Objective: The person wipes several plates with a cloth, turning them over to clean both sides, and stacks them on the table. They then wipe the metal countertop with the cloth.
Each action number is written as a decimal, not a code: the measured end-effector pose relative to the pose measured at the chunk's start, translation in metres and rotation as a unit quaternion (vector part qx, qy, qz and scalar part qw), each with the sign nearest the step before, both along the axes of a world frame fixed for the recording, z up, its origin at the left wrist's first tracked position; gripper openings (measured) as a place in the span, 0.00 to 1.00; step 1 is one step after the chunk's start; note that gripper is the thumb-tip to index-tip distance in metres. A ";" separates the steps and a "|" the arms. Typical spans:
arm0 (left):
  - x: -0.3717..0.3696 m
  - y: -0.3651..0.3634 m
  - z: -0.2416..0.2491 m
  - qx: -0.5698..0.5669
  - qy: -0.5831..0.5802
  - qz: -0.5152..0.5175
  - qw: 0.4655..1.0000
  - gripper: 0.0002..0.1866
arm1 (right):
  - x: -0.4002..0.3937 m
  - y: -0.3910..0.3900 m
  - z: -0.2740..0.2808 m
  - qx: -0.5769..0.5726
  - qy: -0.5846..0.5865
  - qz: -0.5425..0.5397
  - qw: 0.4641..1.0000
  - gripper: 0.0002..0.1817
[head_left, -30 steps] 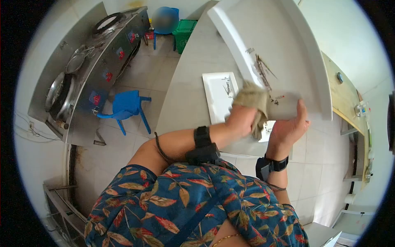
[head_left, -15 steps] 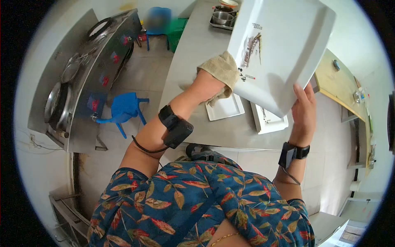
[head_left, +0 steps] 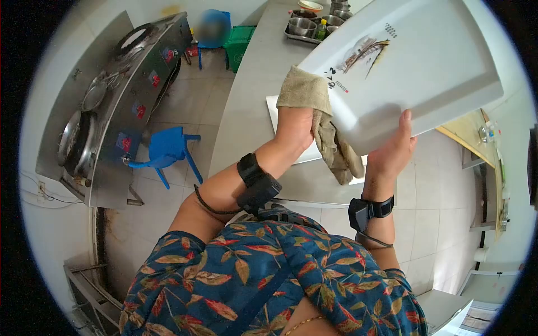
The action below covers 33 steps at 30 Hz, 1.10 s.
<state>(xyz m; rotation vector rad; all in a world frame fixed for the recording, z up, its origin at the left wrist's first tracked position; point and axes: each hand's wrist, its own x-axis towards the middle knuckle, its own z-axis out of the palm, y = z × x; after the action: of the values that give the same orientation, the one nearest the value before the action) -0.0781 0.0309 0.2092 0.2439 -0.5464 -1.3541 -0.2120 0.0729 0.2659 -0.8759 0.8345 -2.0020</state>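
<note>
A large white rectangular plate with a dark feather-like print and black characters is held up and tilted above the metal table. My right hand grips its near edge, thumb over the upper face and the other fingers mostly behind. My left hand is wrapped in a tan cloth, which it presses to the plate's left edge. The cloth hides those fingers, and its loose end hangs below the plate. Partly covered by my left hand and the cloth, a smaller white dish lies on the table.
The metal table carries a tray of metal pots and a bottle at its far end. On the left stand a stove counter with woks and a blue chair. A wooden table is at the right.
The large plate has turned and shifted right, with its near corner swung left. My right hand has moved left with it. My left hand and cloth have moved slightly right, and the cloth now hangs down.
</note>
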 end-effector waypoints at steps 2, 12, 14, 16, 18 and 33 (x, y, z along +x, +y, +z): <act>0.000 0.004 -0.001 0.011 0.012 -0.004 1.000 0.15 | 0.000 0.002 0.002 0.000 -0.001 -0.006 1.000 0.11; -0.015 0.010 0.001 0.069 0.049 -0.049 0.995 0.17 | 0.007 0.010 -0.017 0.009 -0.047 -0.004 0.999 0.10; -0.034 0.022 0.002 0.115 -0.004 -0.059 0.992 0.15 | 0.010 0.007 -0.015 0.003 -0.064 0.003 0.998 0.10; -0.050 0.038 0.000 0.076 -0.016 -0.062 0.995 0.15 | 0.013 0.002 -0.005 -0.018 -0.073 -0.008 0.997 0.11; -0.056 0.043 -0.007 0.029 -0.004 -0.112 0.993 0.14 | 0.013 0.001 -0.002 -0.013 -0.065 -0.017 0.998 0.11; 0.074 -0.008 -0.002 0.007 -0.344 -0.001 0.939 0.22 | -0.118 0.013 -0.004 0.067 0.155 0.035 0.985 0.23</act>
<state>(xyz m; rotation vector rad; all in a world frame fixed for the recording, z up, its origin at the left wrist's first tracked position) -0.0040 0.0224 0.2074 0.7433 -1.1172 -1.2565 -0.3299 0.0854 0.2615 -1.1379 1.0828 -1.7511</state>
